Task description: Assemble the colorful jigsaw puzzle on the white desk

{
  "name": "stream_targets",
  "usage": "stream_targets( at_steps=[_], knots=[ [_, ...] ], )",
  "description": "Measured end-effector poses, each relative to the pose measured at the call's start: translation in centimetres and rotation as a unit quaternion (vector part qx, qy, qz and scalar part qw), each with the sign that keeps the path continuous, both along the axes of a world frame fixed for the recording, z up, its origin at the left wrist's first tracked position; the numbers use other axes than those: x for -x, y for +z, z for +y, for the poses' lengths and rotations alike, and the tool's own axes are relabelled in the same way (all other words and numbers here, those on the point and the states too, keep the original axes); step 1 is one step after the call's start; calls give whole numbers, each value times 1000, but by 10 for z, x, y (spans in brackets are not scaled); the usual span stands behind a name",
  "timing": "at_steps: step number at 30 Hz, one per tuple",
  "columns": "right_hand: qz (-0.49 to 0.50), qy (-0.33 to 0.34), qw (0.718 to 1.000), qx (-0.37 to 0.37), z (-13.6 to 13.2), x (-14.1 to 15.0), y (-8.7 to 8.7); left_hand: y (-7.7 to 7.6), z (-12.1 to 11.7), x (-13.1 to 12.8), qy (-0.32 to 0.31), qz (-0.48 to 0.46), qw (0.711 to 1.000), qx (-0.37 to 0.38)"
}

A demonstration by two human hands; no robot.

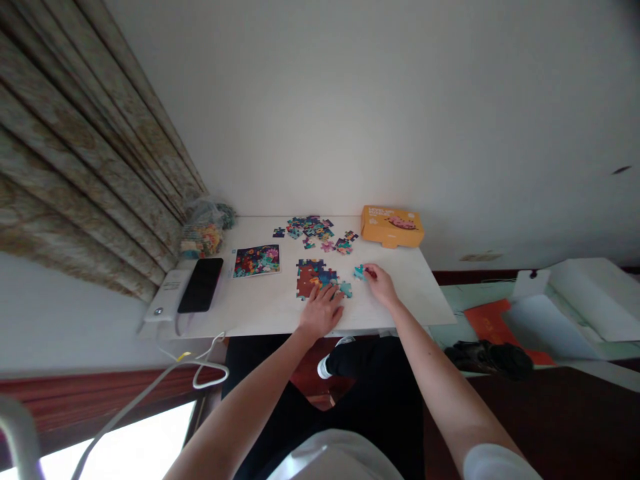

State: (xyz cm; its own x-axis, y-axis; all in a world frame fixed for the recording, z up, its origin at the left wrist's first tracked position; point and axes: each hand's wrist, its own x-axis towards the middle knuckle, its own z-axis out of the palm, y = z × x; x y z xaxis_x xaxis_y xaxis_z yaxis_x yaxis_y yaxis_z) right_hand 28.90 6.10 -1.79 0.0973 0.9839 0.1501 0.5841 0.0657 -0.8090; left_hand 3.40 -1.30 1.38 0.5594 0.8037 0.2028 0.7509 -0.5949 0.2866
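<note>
Left hand (pixel 320 312) open, flat on the part-built jigsaw section (pixel 313 279), likely pinning it against sliding. Right hand (pixel 381 284) has fingertips closed on a teal puzzle piece (pixel 359 271), held just off the section's 3 o'clock edge. Loose pieces (pixel 313 230) sit at 12 on the white worktop (pixel 265 313), apart from the build. Picture card (pixel 256 261) lies flat at 9, probably as a visual reference; orange box (pixel 393 227) at 2.

- white wall (pixel 350 113) behind worktop (pixel 410 283)
- pleated patterned curtain (pixel 75 160) on left
- bright window (pixel 115 443) lower left, daylight
- dark red trim (pixel 95 393) above window
- dark wood table (pixel 540 420) lower right
- pale green surface (pixel 463 300) beyond worktop, right
</note>
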Motion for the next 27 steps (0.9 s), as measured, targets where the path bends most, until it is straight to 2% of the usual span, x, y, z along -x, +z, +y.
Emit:
stream_targets(
  at_steps=[4,7,10,14,17,21,27],
  knots=[
    [-84,-40,994,-53,2,11,-4,-3,-1,0,0,1,1000,-2],
    [-135,-53,987,-64,5,17,-3,1,10,2,-1,-4,1000,11],
    [-166,-65,982,-61,8,20,-1,13,44,8,37,-21,999,17],
    [-196,-92,976,-42,10,24,5,32,112,20,166,-28,985,28],
    [-194,-100,976,-20,10,27,10,38,152,29,232,-7,970,77],
    [-185,-104,977,17,10,30,16,35,177,35,249,23,958,139],
    [-257,-118,959,33,8,35,23,32,191,39,256,29,954,151]
  ],
)
